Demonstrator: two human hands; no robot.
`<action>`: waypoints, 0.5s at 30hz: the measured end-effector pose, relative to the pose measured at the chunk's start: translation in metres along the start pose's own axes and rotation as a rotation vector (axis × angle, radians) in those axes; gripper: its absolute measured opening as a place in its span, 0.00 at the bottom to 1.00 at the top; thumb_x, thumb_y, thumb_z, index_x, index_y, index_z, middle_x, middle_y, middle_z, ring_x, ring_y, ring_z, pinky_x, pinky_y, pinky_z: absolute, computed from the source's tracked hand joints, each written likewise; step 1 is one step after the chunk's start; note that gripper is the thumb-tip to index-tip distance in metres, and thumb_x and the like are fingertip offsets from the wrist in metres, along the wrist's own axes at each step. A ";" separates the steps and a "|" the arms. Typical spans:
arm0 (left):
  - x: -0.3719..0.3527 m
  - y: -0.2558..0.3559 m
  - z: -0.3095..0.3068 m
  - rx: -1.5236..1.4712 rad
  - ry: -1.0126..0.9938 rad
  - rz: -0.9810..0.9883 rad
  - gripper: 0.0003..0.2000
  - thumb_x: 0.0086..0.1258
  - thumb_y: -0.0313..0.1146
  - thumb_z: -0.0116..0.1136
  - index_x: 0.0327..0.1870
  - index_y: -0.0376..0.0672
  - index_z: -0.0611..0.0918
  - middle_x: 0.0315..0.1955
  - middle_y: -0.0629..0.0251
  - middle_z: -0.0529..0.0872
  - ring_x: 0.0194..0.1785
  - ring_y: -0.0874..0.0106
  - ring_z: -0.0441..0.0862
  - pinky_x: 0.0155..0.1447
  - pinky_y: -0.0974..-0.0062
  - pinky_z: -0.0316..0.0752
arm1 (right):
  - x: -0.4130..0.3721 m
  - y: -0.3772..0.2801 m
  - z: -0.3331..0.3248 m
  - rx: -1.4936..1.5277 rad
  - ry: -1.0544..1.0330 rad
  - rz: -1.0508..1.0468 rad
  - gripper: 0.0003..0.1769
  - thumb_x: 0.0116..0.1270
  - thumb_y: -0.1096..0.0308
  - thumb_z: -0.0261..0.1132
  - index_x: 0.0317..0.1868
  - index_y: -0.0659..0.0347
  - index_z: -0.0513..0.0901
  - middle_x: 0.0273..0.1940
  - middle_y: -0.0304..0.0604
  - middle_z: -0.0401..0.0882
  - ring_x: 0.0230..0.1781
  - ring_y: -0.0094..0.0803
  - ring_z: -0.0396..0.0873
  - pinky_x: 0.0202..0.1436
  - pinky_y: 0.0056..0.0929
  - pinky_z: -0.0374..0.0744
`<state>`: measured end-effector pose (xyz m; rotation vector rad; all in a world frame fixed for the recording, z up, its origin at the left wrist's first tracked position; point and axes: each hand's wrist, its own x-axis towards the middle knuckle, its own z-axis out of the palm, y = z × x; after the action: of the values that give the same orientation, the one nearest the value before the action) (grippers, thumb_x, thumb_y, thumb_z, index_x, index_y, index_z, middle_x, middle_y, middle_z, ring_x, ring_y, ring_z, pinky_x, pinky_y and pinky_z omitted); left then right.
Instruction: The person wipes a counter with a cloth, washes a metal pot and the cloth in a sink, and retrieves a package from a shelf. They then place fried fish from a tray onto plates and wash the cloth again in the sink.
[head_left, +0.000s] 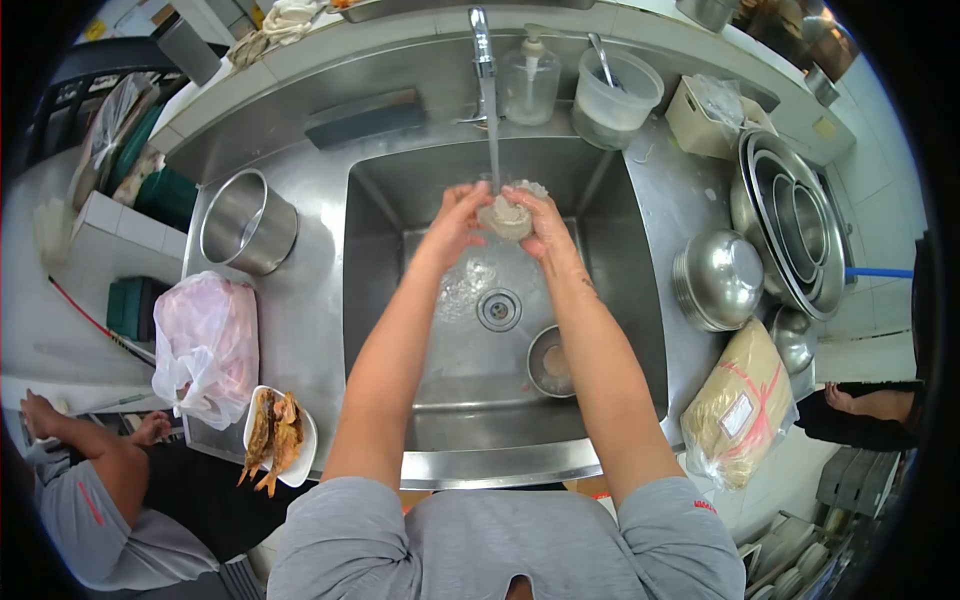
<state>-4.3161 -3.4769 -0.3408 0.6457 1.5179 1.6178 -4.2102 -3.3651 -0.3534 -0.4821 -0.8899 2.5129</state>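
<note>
Water runs from the faucet point(484, 60) onto a pale, rounded, wet thing point(508, 220) with a lumpy surface, whose kind I cannot make out. My left hand point(455, 228) is at its left side with the fingers curled toward it. From the right, my right hand point(545, 222) has its fingers wrapped over it. Both hands are over the far half of the steel sink point(610, 300). Below them are the drain point(499, 310) and, near the right forearm, a small metal bowl point(537, 366) lying in the sink with something pale in it.
On the left stand a steel pot point(250, 222), a bagged pinkish bundle point(205, 335) and a dish of fried fish point(275, 435). Behind are a pump bottle point(530, 80) and a plastic tub point(617, 95). Stacked bowls point(720, 275) and a bagged package point(735, 410) sit right. Other people are at both sides.
</note>
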 end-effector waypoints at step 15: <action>-0.039 -0.023 0.064 -0.170 -0.418 -0.442 0.07 0.48 0.28 0.57 0.28 0.44 0.73 0.19 0.68 0.72 0.20 0.78 0.68 0.20 0.78 0.59 | -0.063 -0.027 0.023 -0.446 -0.190 -0.079 0.24 0.58 0.76 0.59 0.57 0.64 0.71 0.25 0.33 0.71 0.24 0.17 0.68 0.28 0.17 0.70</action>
<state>-4.2378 -3.4739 -0.3477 0.4744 1.1063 1.1697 -4.1595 -3.3899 -0.3078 -0.3345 -1.5244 2.3119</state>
